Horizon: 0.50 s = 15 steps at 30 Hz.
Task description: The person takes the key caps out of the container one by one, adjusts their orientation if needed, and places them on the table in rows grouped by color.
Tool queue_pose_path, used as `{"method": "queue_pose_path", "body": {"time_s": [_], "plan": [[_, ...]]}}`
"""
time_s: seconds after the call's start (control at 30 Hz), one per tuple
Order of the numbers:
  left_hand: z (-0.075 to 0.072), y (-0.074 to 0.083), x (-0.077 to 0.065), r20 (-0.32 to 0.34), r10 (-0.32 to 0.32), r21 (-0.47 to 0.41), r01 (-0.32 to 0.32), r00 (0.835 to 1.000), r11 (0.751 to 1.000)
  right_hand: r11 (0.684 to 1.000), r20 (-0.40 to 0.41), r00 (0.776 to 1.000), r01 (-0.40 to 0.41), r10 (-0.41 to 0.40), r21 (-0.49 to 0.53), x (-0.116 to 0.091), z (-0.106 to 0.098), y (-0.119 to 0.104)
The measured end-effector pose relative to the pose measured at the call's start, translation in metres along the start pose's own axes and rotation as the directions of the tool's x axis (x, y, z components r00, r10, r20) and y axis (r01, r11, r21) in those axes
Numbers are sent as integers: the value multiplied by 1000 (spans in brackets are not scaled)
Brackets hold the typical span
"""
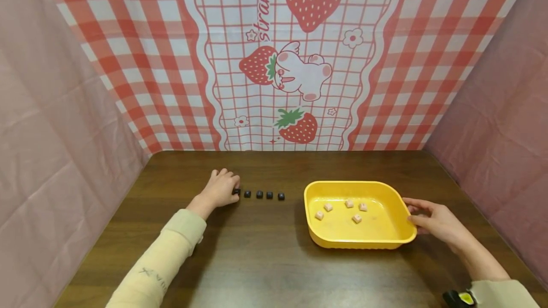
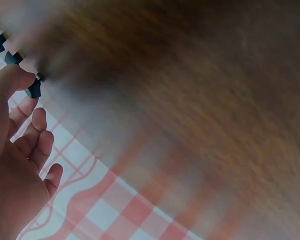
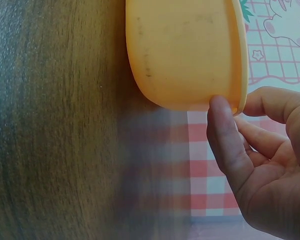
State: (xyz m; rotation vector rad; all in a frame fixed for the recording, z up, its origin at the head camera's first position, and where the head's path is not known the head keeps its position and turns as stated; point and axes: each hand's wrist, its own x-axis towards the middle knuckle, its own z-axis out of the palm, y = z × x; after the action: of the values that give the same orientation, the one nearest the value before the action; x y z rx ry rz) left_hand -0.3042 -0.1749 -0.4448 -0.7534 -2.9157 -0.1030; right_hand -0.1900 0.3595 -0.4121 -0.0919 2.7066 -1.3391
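My left hand [image 1: 220, 190] is at the left end of a row of small black keycaps [image 1: 259, 195]. In the left wrist view, its thumb and index finger pinch the end black keycap [image 2: 34, 89], while the other fingers stay loosely bent. My right hand [image 1: 438, 220] holds the right end of a yellow plastic basin [image 1: 359, 244], thumb and fingers at its rim. The right wrist view shows the thumb against the basin's outer wall [image 3: 185, 60]. Several beige keycaps [image 1: 357, 218] lie scattered inside the basin.
Everything stands on a dark wooden table [image 1: 257, 270]. A red-and-white checked cloth [image 1: 171, 61] with strawberry prints hangs behind its far edge. Pink cloths [image 1: 484, 122] hang along both sides.
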Motion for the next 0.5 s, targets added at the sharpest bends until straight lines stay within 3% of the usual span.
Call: {"method": "queue_pose_path", "body": {"time_s": [0.5], "plan": [[-4,0,0,35,-3,-6,3,999,1000,1000,2,1000,12,-12,-11,0,0,1]]}}
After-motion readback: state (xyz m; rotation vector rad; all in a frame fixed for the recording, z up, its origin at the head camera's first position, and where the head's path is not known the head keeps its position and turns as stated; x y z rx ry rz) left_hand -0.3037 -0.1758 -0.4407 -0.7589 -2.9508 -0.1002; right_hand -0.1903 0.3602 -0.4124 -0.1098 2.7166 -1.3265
